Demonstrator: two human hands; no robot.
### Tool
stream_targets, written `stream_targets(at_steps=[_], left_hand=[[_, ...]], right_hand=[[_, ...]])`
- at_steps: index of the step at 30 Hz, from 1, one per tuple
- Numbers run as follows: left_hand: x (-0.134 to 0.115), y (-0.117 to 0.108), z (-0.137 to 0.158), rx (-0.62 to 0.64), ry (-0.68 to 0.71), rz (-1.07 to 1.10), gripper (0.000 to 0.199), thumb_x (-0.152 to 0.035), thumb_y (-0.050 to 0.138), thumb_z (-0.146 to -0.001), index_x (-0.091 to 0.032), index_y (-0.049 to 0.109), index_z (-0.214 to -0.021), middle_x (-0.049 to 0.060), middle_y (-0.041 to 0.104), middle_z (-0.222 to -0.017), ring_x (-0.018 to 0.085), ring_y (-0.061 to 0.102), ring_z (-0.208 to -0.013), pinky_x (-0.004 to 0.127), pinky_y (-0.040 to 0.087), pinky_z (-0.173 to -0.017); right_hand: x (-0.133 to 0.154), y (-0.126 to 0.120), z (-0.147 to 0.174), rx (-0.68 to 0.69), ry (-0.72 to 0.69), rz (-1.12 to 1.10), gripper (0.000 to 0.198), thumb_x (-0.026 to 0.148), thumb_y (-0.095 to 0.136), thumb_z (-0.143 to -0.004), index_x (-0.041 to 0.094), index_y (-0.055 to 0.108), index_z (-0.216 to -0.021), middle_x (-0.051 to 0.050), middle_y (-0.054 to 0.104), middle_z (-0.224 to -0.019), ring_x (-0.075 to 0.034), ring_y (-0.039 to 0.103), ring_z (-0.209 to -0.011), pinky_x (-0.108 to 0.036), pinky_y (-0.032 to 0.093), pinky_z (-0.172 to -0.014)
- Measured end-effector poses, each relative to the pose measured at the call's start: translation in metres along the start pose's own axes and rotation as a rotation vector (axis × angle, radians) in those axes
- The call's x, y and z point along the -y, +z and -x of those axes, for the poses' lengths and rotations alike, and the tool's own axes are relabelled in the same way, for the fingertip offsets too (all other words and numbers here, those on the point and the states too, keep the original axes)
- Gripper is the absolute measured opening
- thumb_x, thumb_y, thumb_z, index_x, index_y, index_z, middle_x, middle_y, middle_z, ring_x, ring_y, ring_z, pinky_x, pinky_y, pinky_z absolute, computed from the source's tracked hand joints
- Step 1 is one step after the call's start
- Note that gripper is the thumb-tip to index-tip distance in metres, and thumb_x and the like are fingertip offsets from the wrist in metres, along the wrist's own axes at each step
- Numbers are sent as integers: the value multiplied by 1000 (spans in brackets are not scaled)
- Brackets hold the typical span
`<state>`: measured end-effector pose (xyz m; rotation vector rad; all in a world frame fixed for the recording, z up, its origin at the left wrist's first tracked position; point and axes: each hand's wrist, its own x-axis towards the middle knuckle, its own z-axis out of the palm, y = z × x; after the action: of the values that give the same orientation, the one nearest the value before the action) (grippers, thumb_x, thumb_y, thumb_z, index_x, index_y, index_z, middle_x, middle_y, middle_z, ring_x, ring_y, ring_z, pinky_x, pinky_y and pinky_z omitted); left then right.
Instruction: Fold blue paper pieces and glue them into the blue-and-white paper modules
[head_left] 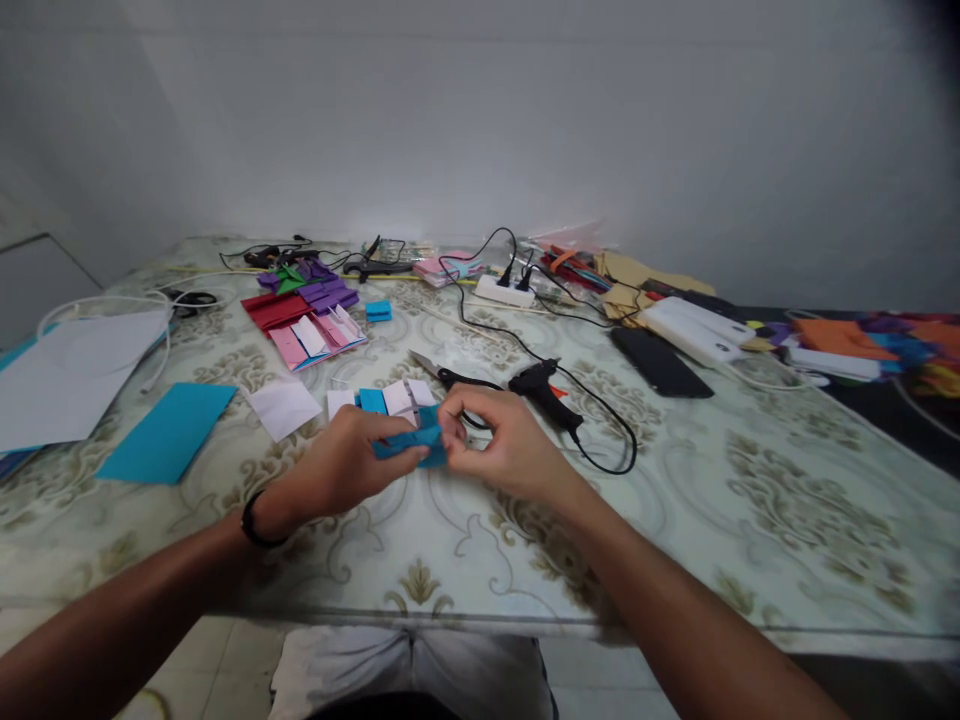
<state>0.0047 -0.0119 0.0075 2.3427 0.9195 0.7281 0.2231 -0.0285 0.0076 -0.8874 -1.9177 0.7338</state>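
Between my two hands is a small piece of folded blue paper (426, 437), held just above the table. My left hand (346, 455) pinches its left end between thumb and fingers. At the right end, my right hand (491, 435) grips it with closed fingertips. Just beyond lie small white folded papers (400, 399) and a blue folded paper (372, 401). Scissors (442, 374) with black handles lie behind my right hand, partly covered by it. A black glue gun (546, 392) rests to the right of them.
A blue sheet (169, 430), a white square (285, 407) and white sheets (82, 370) lie left. Folded red, pink and purple papers (319, 335) sit farther back. A power strip (505, 291) with cables, a black phone (660, 362) and a white device (694, 330) stand right.
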Motion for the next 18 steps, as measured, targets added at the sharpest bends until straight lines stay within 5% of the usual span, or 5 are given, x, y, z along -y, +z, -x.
stream_targets(at_steps=[4, 10, 18], left_hand=[[-1, 5, 2, -25, 49, -28, 32, -14, 60, -87, -14, 51, -56, -7, 33, -57, 6, 32, -56, 21, 26, -53], [-6, 7, 4, -119, 118, -23, 39, -18, 62, -93, -15, 50, -56, -7, 37, -54, 6, 32, -52, 21, 27, -51], [-3, 4, 6, -168, 104, -28, 26, -30, 67, -97, -15, 77, -79, -2, 69, -63, 8, 50, -53, 20, 37, -53]], right_hand=[[3, 8, 1, -1, -76, -34, 14, 7, 61, -76, 20, 61, -75, 2, 58, -74, -13, 53, -69, -27, 43, -66], [4, 9, 1, -37, -120, -32, 17, 5, 59, -74, 21, 61, -76, 2, 57, -76, -14, 53, -70, -28, 43, -67], [3, 3, -1, -45, -90, -34, 15, 5, 61, -76, 20, 60, -76, 2, 57, -75, -13, 52, -69, -27, 42, -66]])
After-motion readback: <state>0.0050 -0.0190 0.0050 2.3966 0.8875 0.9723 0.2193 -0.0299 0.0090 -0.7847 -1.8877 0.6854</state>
